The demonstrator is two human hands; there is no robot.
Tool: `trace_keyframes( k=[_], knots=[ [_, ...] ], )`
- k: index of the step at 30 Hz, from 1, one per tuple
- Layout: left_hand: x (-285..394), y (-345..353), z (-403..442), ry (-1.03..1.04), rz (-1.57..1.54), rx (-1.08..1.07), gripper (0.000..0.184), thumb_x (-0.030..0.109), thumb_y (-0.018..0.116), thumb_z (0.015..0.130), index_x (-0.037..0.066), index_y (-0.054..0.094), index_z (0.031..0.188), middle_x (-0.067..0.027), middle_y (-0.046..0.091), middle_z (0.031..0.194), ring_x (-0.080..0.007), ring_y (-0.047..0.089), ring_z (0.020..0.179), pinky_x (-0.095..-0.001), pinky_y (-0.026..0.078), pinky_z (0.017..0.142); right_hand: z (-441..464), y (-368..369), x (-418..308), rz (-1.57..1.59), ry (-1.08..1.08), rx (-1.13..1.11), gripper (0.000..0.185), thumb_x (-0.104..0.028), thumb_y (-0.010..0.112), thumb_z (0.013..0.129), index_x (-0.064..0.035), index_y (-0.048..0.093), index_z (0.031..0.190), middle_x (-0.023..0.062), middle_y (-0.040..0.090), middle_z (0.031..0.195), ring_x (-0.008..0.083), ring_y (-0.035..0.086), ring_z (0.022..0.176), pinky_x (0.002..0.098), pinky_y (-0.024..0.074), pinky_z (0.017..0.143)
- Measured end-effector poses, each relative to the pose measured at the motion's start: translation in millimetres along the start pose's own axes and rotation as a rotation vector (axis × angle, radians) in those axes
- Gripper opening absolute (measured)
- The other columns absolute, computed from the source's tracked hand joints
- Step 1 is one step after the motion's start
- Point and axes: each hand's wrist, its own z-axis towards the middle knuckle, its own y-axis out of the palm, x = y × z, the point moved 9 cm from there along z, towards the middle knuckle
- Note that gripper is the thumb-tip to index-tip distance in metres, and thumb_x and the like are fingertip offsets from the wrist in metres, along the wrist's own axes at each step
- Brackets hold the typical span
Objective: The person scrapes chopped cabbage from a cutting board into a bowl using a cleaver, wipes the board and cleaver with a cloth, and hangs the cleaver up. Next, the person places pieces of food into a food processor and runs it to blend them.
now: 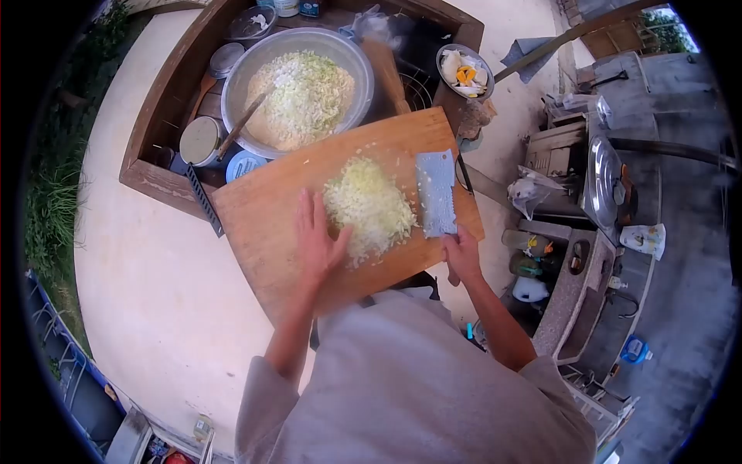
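A heap of finely chopped pale green vegetable, like cabbage, lies on the wooden cutting board. My left hand rests at the heap's left side with its fingers stretched out. On the right, my right hand is wrapped round the handle of a cleaver. Bits of vegetable cling to the cleaver's broad blade, which lies flat-looking beside the heap. Just beyond the board stands a large metal bowl of more chopped vegetable, with a wooden stick leaning in it.
A wooden-framed table carries the bowl, a lidded jar and a blue-white round lid. A smaller bowl of scraps sits at the back right. Further right are a stone sink unit and a large metal lid.
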Motion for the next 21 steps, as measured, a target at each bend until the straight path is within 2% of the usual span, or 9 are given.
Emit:
trace_keyframes(
  k=[2, 5, 6, 9, 10, 13, 14, 21],
  knots=[
    [21.0, 8.5, 6.0, 0.018, 0.037, 0.022, 0.091, 0.043, 0.073, 0.082, 0.002, 0.031, 0.152, -0.0256, 0.021, 0.159, -0.0446, 0.021, 0.147, -0.0567, 0.019, 0.118, -11.3, -19.2, 18.6, 0.149, 0.084, -0.044, 0.010, -0.003, 0.053, 0.092, -0.0049, 0.054, 0.082, 0.0025, 0.058, 0.066, 0.0095, 0.053, 0.050, 0.0239, 0.0418, 0.046],
    [12.6, 13.0, 16.3, -0.007, 0.030, 0.032, 0.091, 0.044, 0.073, 0.081, 0.001, 0.032, 0.150, -0.0273, 0.022, 0.158, -0.0450, 0.021, 0.147, -0.0566, 0.019, 0.118, -11.6, 16.3, 32.1, 0.246, 0.140, -0.060, 0.008, -0.003, 0.052, 0.092, -0.0046, 0.054, 0.084, 0.0024, 0.058, 0.066, 0.0083, 0.053, 0.051, 0.0225, 0.0414, 0.048],
    [16.0, 15.6, 21.8, 0.006, 0.025, 0.064, 0.093, 0.045, 0.075, 0.078, 0.002, 0.034, 0.150, -0.0281, 0.023, 0.157, -0.0453, 0.024, 0.145, -0.0564, 0.021, 0.116, -9.2, 25.8, 34.9, 0.234, 0.160, -0.107, 0.009, -0.005, 0.053, 0.093, -0.0050, 0.053, 0.085, 0.0022, 0.058, 0.066, 0.0083, 0.054, 0.053, 0.0224, 0.0412, 0.049],
    [34.7, 30.7, 37.0, 0.020, 0.006, 0.056, 0.094, 0.052, 0.070, 0.082, -0.001, 0.032, 0.151, -0.0278, 0.024, 0.158, -0.0459, 0.027, 0.143, -0.0535, 0.026, 0.114, 2.9, 55.7, 24.5, 0.177, 0.148, -0.165, 0.011, -0.006, 0.054, 0.094, -0.0055, 0.052, 0.084, 0.0020, 0.058, 0.066, 0.0081, 0.054, 0.054, 0.0228, 0.0409, 0.048],
    [41.0, 30.7, 44.9, 0.054, -0.027, 0.101, 0.093, 0.052, 0.072, 0.081, 0.002, 0.036, 0.150, -0.0281, 0.024, 0.158, -0.0464, 0.030, 0.141, -0.0533, 0.029, 0.111, 7.3, 66.8, 13.4, 0.165, 0.167, -0.184, 0.012, -0.007, 0.055, 0.094, -0.0061, 0.051, 0.083, 0.0014, 0.057, 0.065, 0.0081, 0.053, 0.054, 0.0234, 0.0404, 0.049],
    [42.8, 32.7, 63.7, 0.009, -0.050, 0.084, 0.088, 0.052, 0.072, 0.080, 0.004, 0.042, 0.148, -0.0277, 0.024, 0.158, -0.0456, 0.033, 0.140, -0.0521, 0.031, 0.111, 28.9, 95.5, -0.6, 0.119, 0.122, -0.286, 0.011, -0.008, 0.055, 0.094, -0.0059, 0.051, 0.084, 0.0005, 0.056, 0.065, 0.0075, 0.052, 0.054, 0.0238, 0.0398, 0.050],
    [44.8, 30.8, 68.3, 0.007, -0.093, 0.097, 0.083, 0.050, 0.075, 0.078, 0.006, 0.049, 0.144, -0.0264, 0.031, 0.155, -0.0444, 0.037, 0.138, -0.0508, 0.033, 0.110, 33.2, 100.7, -10.0, 0.088, 0.093, -0.326, 0.009, -0.009, 0.055, 0.093, -0.0053, 0.052, 0.085, -0.0002, 0.055, 0.064, 0.0071, 0.051, 0.054, 0.0240, 0.0395, 0.051],
    [37.1, 29.9, 68.6, -0.063, -0.209, 0.202, 0.070, 0.032, 0.083, 0.069, 0.010, 0.062, 0.132, -0.0215, 0.048, 0.144, -0.0421, 0.048, 0.130, -0.0490, 0.040, 0.106, 46.4, 106.3, -38.3, -0.015, 0.091, -0.500, 0.009, -0.007, 0.053, 0.094, -0.0035, 0.051, 0.086, -0.0001, 0.054, 0.061, 0.0073, 0.051, 0.053, 0.0247, 0.0398, 0.050]
  ],
)
